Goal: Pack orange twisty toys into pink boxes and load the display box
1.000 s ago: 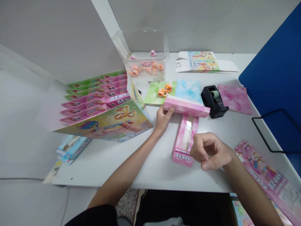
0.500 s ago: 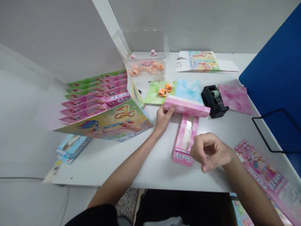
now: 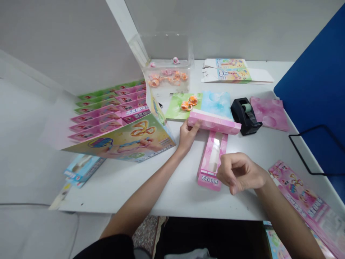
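My left hand [image 3: 188,135] is closed on the left end of a pink folded card [image 3: 214,123], thumb on its face. The card is creased lengthwise and lies against the front of a green and blue printed card [image 3: 215,104]. Below it, a pink window box [image 3: 207,162] rests on the table, its clear window facing up. My right hand [image 3: 241,172] hovers over the table beside the box's lower right side, thumb and fingers pinched together. Whatever might be between those fingertips is hidden or too small to make out.
Orange striped rings [image 3: 189,103] lie on the green card. A black tape dispenser [image 3: 245,116] stands to its right, near pink cards [image 3: 269,113]. At left is a display carton [image 3: 126,138] holding several boxes; behind it, a clear tub [image 3: 169,77]. Flat cartons [image 3: 229,70] lie at the back.
My right hand has shifted very slightly, its fingertips a little higher. My left hand and the pink folded card have stayed in place.
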`<state>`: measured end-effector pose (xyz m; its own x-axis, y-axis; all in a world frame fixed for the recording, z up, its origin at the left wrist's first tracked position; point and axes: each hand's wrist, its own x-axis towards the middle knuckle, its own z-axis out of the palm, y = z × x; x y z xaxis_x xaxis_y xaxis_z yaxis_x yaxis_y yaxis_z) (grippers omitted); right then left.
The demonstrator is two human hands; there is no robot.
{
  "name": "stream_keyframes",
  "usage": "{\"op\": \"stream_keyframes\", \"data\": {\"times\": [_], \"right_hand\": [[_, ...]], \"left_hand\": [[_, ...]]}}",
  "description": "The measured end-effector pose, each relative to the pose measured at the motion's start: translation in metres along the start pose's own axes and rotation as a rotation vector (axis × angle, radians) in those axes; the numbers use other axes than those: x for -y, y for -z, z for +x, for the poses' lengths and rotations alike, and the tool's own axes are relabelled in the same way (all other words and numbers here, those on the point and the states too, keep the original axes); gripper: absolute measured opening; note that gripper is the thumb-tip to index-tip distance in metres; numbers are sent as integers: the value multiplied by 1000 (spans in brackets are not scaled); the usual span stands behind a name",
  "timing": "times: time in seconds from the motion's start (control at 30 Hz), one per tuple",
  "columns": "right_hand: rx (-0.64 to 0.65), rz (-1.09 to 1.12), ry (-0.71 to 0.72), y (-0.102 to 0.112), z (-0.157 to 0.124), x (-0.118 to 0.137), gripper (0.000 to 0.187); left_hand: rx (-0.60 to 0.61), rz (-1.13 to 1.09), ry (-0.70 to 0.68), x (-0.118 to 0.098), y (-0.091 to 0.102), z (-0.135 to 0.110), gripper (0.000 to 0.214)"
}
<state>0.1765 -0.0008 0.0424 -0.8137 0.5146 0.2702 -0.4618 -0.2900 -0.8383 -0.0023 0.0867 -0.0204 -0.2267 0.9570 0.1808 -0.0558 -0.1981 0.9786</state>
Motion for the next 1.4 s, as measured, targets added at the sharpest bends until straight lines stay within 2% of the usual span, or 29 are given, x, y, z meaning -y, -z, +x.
{"op": "stream_keyframes", "data": {"times": [0.3,0.5,0.67,0.83,1.4], "right_hand": [[8,38,11,-1,1,1,25],[-16,-29,32,0,1,-1,28],[-61,-112,79,3,0,-2,21],[-46,-132,116,5,-1,-5,17],[-41,-178,110,1,2,-6,25]], "left_hand": [[0,16,-6,-1,0,0,55],[-2,8,-9,-1,0,0,55],[-1,12,-5,-1,0,0,54],[5,-2,-5,-1,0,0,54],[6,1,13,-1,0,-1,54]]}}
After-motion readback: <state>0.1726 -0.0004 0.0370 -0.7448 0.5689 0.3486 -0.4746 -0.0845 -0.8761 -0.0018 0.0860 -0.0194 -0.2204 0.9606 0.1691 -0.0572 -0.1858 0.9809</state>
